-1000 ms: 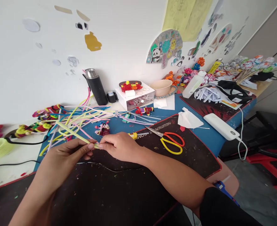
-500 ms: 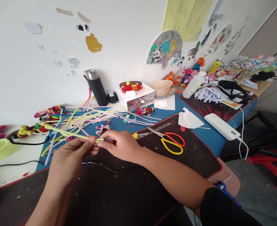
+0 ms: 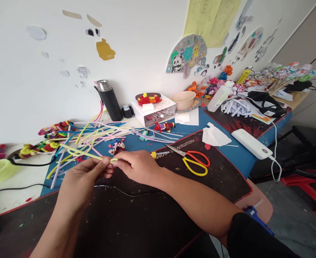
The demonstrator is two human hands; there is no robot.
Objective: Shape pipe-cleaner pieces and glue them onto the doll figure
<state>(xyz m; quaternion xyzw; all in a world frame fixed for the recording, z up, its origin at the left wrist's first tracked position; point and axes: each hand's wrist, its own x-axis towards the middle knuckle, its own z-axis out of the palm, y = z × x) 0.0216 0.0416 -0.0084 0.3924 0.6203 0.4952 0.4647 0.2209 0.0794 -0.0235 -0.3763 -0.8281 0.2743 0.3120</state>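
Observation:
A pale yellow pipe cleaner (image 3: 82,153) is stretched between my hands above the dark mat, its long tail pointing up and left. My left hand (image 3: 86,175) pinches it between thumb and forefinger. Close beside, my right hand (image 3: 137,166) grips the short bent end, which forms a small loop at the fingertips. Just behind the fingers lies a small multicoloured pipe-cleaner figure (image 3: 117,145). Scissors (image 3: 194,162) with one red and one yellow handle rest on the mat to the right, blades partly spread.
Loose pipe cleaners (image 3: 93,133) lie in a tangle at the back left. A black flask (image 3: 110,102), a white drawer box (image 3: 154,111) and a beige bowl (image 3: 183,100) stand along the wall. On the right are a white power bank (image 3: 251,144) with its cable and crumpled tissue (image 3: 215,135).
The pipe cleaner's free tail has swung slightly to the right, and the loop between my fingertips looks a little narrower. Both hands keep their pinch in nearly the same place.

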